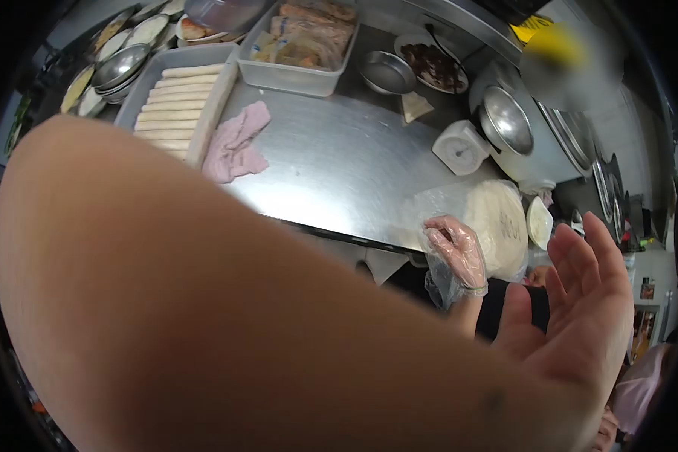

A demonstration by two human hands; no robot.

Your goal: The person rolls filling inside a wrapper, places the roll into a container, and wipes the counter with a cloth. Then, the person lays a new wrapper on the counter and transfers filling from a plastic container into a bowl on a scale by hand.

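Observation:
My left forearm crosses the view close to the camera. At its right end is my bare left hand (572, 309), palm showing, fingers stretched and apart, with nothing in it. Beyond it, at the table's front edge, my right hand (458, 250) wears a clear plastic glove, its fingers curled in. Crumpled clear plastic (443, 288) hangs below its palm; whether the fingers grip that is unclear. Right beside this hand lies a large pale round mass (499, 230), like dough, in a clear bag with dark writing.
On the steel table (331, 151) are a pink cloth (237, 143), a tray (226, 83) of pale dough rolls, a bin (290, 79) of bagged food, a metal bowl (388, 73) and a dial scale (461, 148). Another person (644, 384) shows at lower right.

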